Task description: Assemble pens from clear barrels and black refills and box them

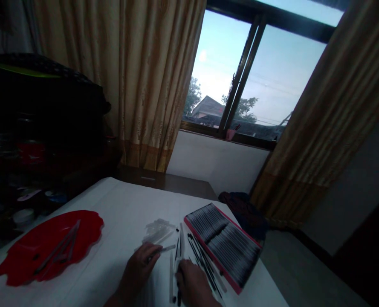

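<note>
Over the white-covered table, my left hand (143,260) pinches a thin, clear tube-like stick (168,248) that juts out to the right. My right hand (193,279) is closed among loose sticks; what its fingers hold is hidden, though a whitish bit shows beside them. Slim black pen-like sticks (205,265) and clear strips lie around it. Just beyond my left hand sits a pile of clear plastic pieces (159,229). At the right, a red-edged box (232,285) holds two rows of dark, slender sticks side by side.
A red scalloped plate (90,226) with a few clear and dark sticks stands on the left of the white table cover (119,204). Behind are a large black bag (45,106), patterned curtains (151,85) and a window. Dark cloth (245,213) lies past the table's right edge.
</note>
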### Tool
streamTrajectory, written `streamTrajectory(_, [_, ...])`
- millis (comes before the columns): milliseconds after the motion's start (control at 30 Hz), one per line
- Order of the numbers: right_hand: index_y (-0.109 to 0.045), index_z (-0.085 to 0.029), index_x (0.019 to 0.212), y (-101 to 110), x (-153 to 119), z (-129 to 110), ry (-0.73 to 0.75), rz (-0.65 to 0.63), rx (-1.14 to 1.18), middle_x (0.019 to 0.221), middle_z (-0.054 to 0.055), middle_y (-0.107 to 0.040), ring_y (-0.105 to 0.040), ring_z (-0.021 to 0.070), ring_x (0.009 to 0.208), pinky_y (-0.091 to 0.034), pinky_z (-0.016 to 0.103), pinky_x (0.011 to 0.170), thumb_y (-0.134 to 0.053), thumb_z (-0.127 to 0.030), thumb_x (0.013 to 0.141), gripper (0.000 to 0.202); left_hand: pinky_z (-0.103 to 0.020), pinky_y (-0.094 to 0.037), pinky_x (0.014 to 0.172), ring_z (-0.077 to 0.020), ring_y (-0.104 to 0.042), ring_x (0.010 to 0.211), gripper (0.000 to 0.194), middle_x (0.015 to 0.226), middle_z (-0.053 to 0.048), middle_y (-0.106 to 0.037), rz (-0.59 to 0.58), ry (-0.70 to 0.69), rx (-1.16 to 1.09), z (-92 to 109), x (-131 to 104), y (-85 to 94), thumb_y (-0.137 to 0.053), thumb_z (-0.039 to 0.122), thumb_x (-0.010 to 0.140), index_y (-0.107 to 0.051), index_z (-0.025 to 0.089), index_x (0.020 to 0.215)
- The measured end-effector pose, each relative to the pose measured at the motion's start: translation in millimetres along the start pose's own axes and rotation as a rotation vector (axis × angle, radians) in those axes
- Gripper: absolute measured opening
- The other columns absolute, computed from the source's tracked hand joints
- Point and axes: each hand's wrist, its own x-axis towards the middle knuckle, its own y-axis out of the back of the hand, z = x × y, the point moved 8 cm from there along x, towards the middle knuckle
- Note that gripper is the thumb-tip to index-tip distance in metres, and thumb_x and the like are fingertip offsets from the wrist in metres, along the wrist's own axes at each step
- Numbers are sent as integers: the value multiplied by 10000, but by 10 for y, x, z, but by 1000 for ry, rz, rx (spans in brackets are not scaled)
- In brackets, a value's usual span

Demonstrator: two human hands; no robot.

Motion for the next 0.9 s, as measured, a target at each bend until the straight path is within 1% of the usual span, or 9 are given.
streamTrajectory(133, [-630, -170, 794, 96, -32, 250, -129, 170, 541, 673, 33, -634, -592, 175, 620, -421, 256, 573, -474, -304, 792, 206, -229, -560, 744, -144, -680, 822, 253, 867, -8, -724, -28, -30, 6, 44, -56, -48, -486, 415, 878, -694, 288, 946])
streamTrajectory(200, [-655, -152, 853, 90, -59, 368, -209, 213, 780, 642, 26, -620, -570, 173, 574, -415, 256, 519, -549, -427, 740, 317, -234, -559, 754, -142, -679, 823, 253, 878, -7, -720, -44, -40, 5, 65, -78, -64, -476, 406, 885, -692, 294, 954])
streamTrajectory(300, [-671, -145, 912, 57, -90, 426, -270, 250, 996, 690, 49, -649, -581, 179, 579, -401, 249, 472, -642, -532, 658, 465, -241, -556, 770, -141, -674, 830, 251, 892, -14, -711, -77, -46, -2, 82, -100, -86, -465, 386, 894, -686, 293, 970])
streamTrajectory(400, [-655, -159, 890, 35, -96, 383, -267, 273, 1107, 786, 77, -676, -607, 180, 593, -379, 226, 431, -658, -581, 644, 488, -229, -554, 761, -135, -667, 825, 240, 896, -16, -702, -112, -47, -13, 84, -115, -105, -467, 367, 897, -677, 291, 984])
streamTrajectory(500, [-632, -168, 857, 21, -105, 349, -298, 284, 1153, 752, 59, -667, -594, 162, 565, -342, 202, 406, -657, -610, 636, 494, -221, -555, 747, -134, -668, 812, 240, 892, -18, -701, -88, -62, -6, 98, -118, -84, -470, 370, 894, -679, 286, 973])
streamTrajectory(633, [-646, -170, 824, -16, -145, 354, -393, 283, 1229, 589, -20, -572, -461, 87, 453, -264, 174, 389, -702, -555, 621, 439, -219, -556, 746, -133, -673, 807, 249, 889, -15, -703, -64, -71, 4, 136, -108, -64, -463, 377, 896, -683, 287, 972])
streamTrajectory(700, [-646, -175, 808, -56, -159, 347, -429, 271, 1330, 583, -34, -551, -404, 65, 424, -231, 168, 378, -729, -527, 594, 420, -213, -555, 741, -131, -671, 798, 258, 877, -16, -701, -74, -80, -3, 167, -104, -70, -454, 378, 899, -684, 282, 969])
streamTrajectory(800, [-636, -179, 789, -110, -160, 311, -449, 246, 1480, 665, -6, -599, -414, 62, 448, -213, 157, 374, -775, -487, 530, 426, -205, -551, 734, -128, -666, 800, 246, 873, -17, -694, -109, -82, -11, 193, -107, -97, -460, 361, 900, -678, 278, 977])
streamTrajectory(900, [-640, -178, 798, -130, -150, 265, -442, 230, 1524, 683, 4, -603, -443, 71, 481, -237, 155, 388, -781, -447, 534, 402, -212, -547, 739, -133, -661, 818, 225, 886, -20, -688, -133, -62, -6, 180, -117, -125, -473, 338, 898, -673, 277, 981])
